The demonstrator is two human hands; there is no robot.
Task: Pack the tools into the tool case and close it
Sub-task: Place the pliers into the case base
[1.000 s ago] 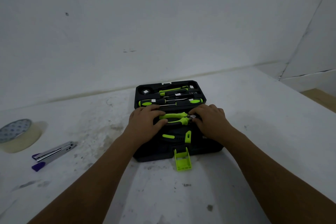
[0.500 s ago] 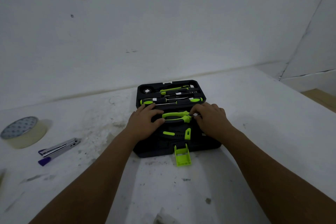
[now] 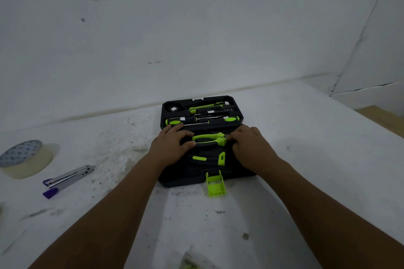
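Reaching forward from the bottom of the view, two bare forearms stretch over a stained white table [image 3: 306, 137] toward an open black tool case [image 3: 185, 178] near its middle. Nearest on the case, a bright green latch [image 3: 215, 185] hangs open off the front edge and rests on the table. Just behind it, a tool with a black and green handle [image 3: 207, 159] lies in the front half of the case. Farther in, both hands press down on a pair of green-handled pliers [image 3: 208, 138] lying crosswise in the case. The left hand [image 3: 172, 146] lies flat over the handle end, fingers [image 3: 175, 128] together and thumb touching the grip. The right hand [image 3: 251, 144] covers the other end, fingers curled downward; whether they pinch the pliers cannot be told. Beyond the hands, the rear half of the case holds screwdrivers [image 3: 202, 120] with green and black handles, lying in their slots. Off to the left, well apart from the case, lie a stapler [image 3: 67, 178] with purple ends and, farther back, a roll of tape [image 3: 25, 158]. A white wall [image 3: 196, 39] rises behind the table.
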